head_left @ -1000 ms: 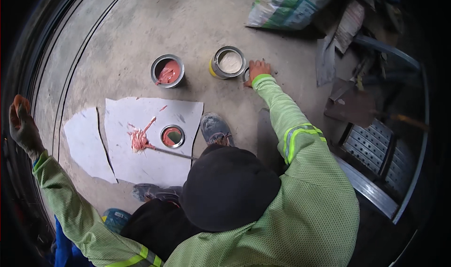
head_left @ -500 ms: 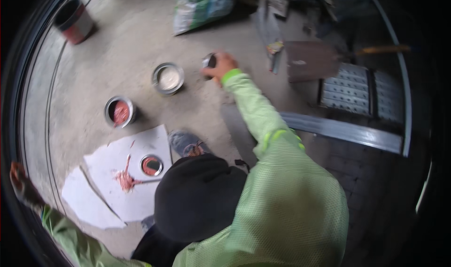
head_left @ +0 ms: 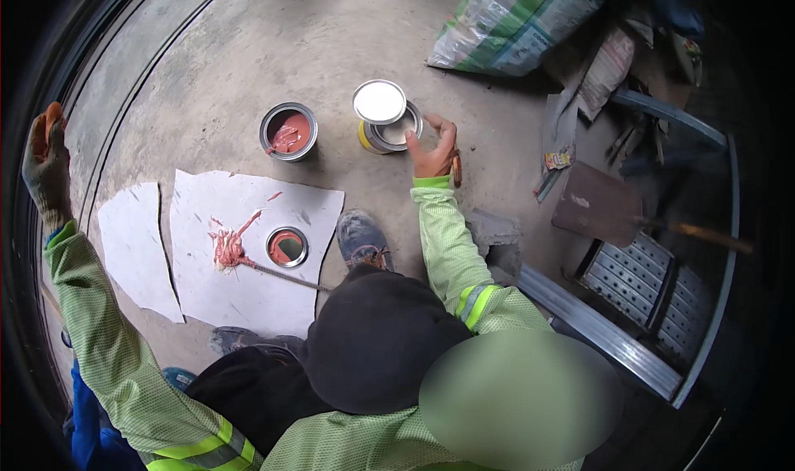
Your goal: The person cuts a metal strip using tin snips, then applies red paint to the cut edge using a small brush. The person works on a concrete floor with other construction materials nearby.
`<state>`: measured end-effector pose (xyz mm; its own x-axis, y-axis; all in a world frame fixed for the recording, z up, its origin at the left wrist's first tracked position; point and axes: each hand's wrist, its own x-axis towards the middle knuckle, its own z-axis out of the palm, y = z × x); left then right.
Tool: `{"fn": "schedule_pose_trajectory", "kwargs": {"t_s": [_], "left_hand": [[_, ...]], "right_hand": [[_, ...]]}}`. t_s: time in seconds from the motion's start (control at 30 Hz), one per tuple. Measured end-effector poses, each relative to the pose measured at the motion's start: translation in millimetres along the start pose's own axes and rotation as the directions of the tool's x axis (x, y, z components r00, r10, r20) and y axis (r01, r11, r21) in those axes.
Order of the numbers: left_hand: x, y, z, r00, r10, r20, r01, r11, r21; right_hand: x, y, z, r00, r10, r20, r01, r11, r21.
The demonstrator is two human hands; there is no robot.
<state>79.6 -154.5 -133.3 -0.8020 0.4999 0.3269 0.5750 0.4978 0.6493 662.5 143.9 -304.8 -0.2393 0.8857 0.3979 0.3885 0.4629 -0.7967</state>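
My right hand (head_left: 435, 148) curls its thumb and fingers about the right rim of an open can (head_left: 398, 129) of pale paint with a yellow patch on its side. A round white-faced lid (head_left: 379, 102) overlaps the can's far left part. A short brown piece (head_left: 456, 170) shows beside my right wrist; whether it is held cannot be told. To the left stands an open can (head_left: 289, 132) of pinkish-red paint. My left hand (head_left: 48, 160), in a grey and orange glove, is raised at the far left, fingers apart and holding nothing visible.
White board pieces (head_left: 207, 293) bear a red-smeared ring-shaped lid (head_left: 287, 246) and a paint-coated rod (head_left: 286, 279). A plastic sack (head_left: 522, 28), grey block (head_left: 495, 232), shovel (head_left: 598, 204) and metal frame (head_left: 600, 334) lie around the right. Blue clothing (head_left: 95, 421) shows at lower left.
My view has shifted. My right hand has brought the round lid from beside the pale-paint can onto it and now touches that can's rim. My left hand is higher in view.
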Motion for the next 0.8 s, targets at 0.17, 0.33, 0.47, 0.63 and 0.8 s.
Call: {"fn": "schedule_pose_trajectory", "kwargs": {"t_s": [0.17, 0.33, 0.47, 0.63, 0.8], "left_hand": [[1.3, -38.1, -18.6, 0.998, 0.021, -0.056, -0.024, 0.999, -0.047], [-3.6, -35.5, 1.4, 0.975, 0.159, -0.154, -0.192, 0.955, -0.226], [-11.5, -20.9, 1.2, 0.991, 0.109, -0.079, -0.118, 0.985, -0.127], [-22.5, -36.3, -2.0, 0.992, 0.083, -0.096, -0.095, 0.986, -0.134], [-39.8, -1.0, -19.3, 0.988, -0.155, 0.004, 0.155, 0.987, 0.042]], "right_hand": [[3.3, -9.9, -6.4, 0.987, -0.159, 0.017, 0.157, 0.942, -0.297], [100.6, -37.2, 61.0, 0.893, -0.002, 0.450, 0.217, 0.878, -0.427], [144.8, -55.0, 150.1, 0.597, 0.426, 0.680, 0.351, 0.623, -0.699], [91.4, -36.9, 212.7, 0.510, 0.441, 0.739, 0.628, 0.396, -0.670], [75.5, -11.6, 226.9, 0.445, 0.223, 0.868, 0.774, 0.392, -0.497]]}}
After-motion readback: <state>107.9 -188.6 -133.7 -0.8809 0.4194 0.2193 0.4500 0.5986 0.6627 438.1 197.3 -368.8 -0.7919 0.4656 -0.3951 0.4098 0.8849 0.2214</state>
